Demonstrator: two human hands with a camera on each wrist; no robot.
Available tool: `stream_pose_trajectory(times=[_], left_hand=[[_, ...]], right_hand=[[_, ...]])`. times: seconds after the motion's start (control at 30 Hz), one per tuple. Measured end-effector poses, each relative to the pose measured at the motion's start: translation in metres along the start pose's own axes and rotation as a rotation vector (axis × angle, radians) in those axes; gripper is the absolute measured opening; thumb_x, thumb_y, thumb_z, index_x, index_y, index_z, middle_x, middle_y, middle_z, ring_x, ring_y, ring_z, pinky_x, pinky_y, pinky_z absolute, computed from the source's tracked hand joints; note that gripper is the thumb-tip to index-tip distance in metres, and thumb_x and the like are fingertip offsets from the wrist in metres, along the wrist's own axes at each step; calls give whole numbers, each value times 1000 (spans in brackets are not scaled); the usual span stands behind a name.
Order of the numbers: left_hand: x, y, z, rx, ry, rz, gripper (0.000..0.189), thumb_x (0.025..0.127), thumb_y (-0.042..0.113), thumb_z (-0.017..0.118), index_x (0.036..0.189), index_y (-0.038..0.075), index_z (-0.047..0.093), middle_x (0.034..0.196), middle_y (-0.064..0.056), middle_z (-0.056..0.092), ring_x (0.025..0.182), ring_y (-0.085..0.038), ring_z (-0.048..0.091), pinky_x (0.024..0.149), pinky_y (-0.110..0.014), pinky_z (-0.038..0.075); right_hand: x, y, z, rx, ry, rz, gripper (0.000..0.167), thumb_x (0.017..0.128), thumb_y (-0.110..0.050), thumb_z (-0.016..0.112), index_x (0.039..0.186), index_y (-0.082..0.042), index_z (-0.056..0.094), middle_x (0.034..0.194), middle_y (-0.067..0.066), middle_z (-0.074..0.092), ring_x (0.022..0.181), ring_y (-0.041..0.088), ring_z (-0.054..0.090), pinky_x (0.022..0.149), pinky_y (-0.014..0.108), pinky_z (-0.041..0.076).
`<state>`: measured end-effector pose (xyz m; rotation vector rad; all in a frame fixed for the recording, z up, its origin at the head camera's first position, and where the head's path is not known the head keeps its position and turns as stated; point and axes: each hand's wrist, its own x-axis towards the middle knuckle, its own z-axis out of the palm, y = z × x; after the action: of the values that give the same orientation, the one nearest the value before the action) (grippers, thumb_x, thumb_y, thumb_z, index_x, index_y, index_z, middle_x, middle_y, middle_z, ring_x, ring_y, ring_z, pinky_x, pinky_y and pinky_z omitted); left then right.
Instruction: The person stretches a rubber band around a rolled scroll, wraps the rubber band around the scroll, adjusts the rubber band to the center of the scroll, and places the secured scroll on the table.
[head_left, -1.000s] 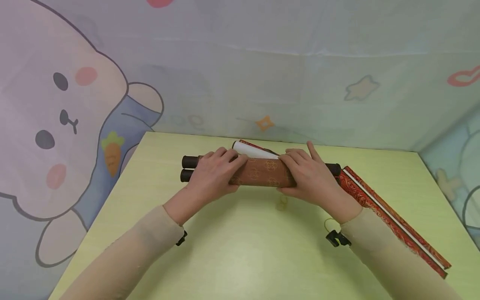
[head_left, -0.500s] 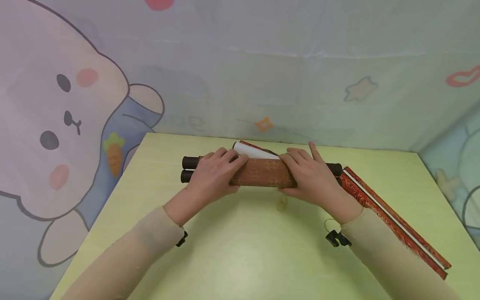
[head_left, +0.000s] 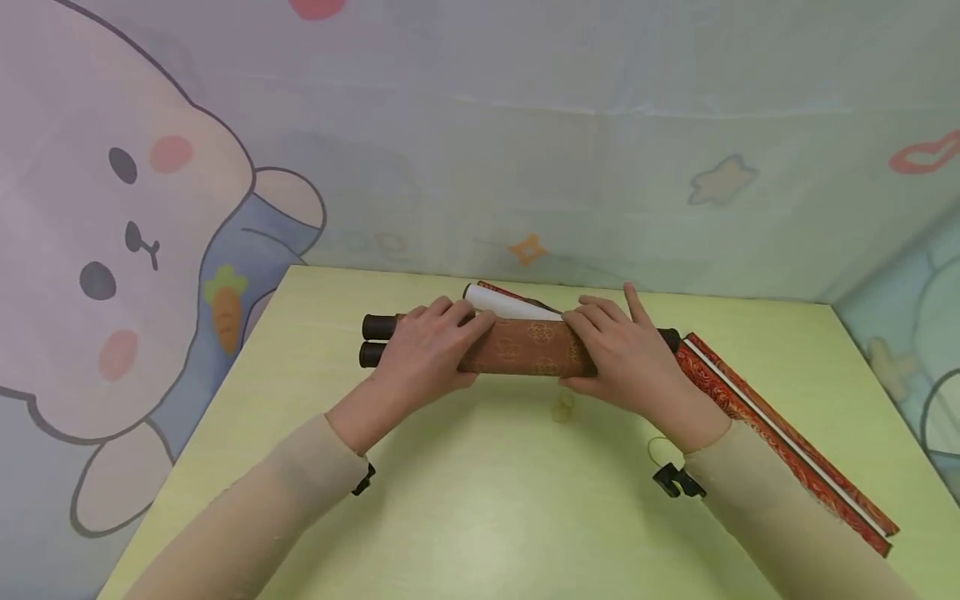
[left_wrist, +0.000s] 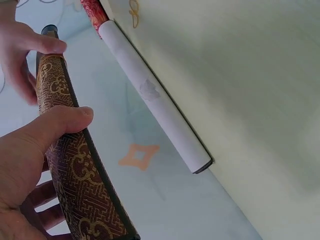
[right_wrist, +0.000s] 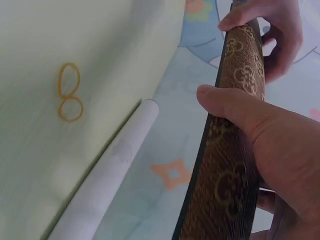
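Note:
A brown scroll with gold flower patterns is held level above the table in both hands. Two black roller ends stick out at its left, and one shows past the right hand. My left hand grips the left part, thumb on the near side and fingers over the top. My right hand holds the right part the same way, with one finger raised in the head view. In the left wrist view the thumb presses on the brocade of the scroll; the right wrist view shows the other thumb on the scroll too.
Behind the scroll a white roll lies near the table's back edge, partly hidden. Long red patterned strips with a white band between them lie slanting at the right. A looped yellowish rubber band lies on the table. A printed cloth hangs behind.

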<state>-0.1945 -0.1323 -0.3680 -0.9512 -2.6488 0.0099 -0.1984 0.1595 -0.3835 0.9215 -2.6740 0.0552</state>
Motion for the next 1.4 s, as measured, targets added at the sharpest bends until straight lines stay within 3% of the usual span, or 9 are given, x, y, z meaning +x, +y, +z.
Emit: stream_pose_trajectory(times=[0.2,0.33,0.47,0.63,0.77,0.93,1.07,1.4], left_hand=[[4,7,1,-5,7,13,59,81,30,93,131,18,64,118,-6,65,105,-30,63,81,-46,60],[3,6,1,-7,-11,-5,61,81,30,94,133,18,64,121,-7,66,105,-30,63,83,-46,60],[2,3,0,-11,-9,-6,61,81,29,94,133,17,64,122,-7,66,106,-31,63,83,-47,60],[4,6,1,-4,-7,2,62,79,32,95,131,17,63,117,-6,65,104,-30,62,81,-46,60],[7,9,-1,-13,-9,-3,60,79,32,95,129,17,63,115,-6,65,103,-30,62,80,-45,59],[8,6,-5,-20,-21,-26,61,81,30,94,132,17,63,117,-7,66,105,-31,63,81,-46,60],[7,3,-5,-21,-17,-27,61,81,29,93,132,17,63,117,-7,65,105,-31,62,80,-46,59],[11,5,-6,11,40,4,58,79,28,93,127,16,63,110,-6,64,101,-31,63,80,-47,60]], right_hand=[[6,-9,2,5,14,-41,91,76,-52,95,144,-3,60,140,17,65,141,36,54,126,68,22],[1,-7,-5,-10,-47,21,102,79,-59,91,153,-1,53,148,19,60,145,37,50,127,68,18],[-3,-3,-7,-19,-71,65,99,79,-59,91,150,0,55,146,19,61,145,38,49,127,69,17],[4,-9,-1,-16,-20,10,92,78,-52,94,145,0,59,140,17,64,142,36,53,126,68,21],[7,-15,-2,-18,-6,-7,97,79,-55,93,150,0,55,143,18,62,142,36,53,127,66,22],[-3,-6,-8,-25,-29,62,103,79,-58,91,156,-2,50,150,21,57,143,38,51,128,65,20],[-11,2,-7,-22,-8,99,94,79,-49,95,149,-1,56,144,21,61,136,40,55,127,64,24],[1,-4,1,-6,87,2,90,76,-43,97,145,0,59,135,19,66,127,40,61,124,61,33]])
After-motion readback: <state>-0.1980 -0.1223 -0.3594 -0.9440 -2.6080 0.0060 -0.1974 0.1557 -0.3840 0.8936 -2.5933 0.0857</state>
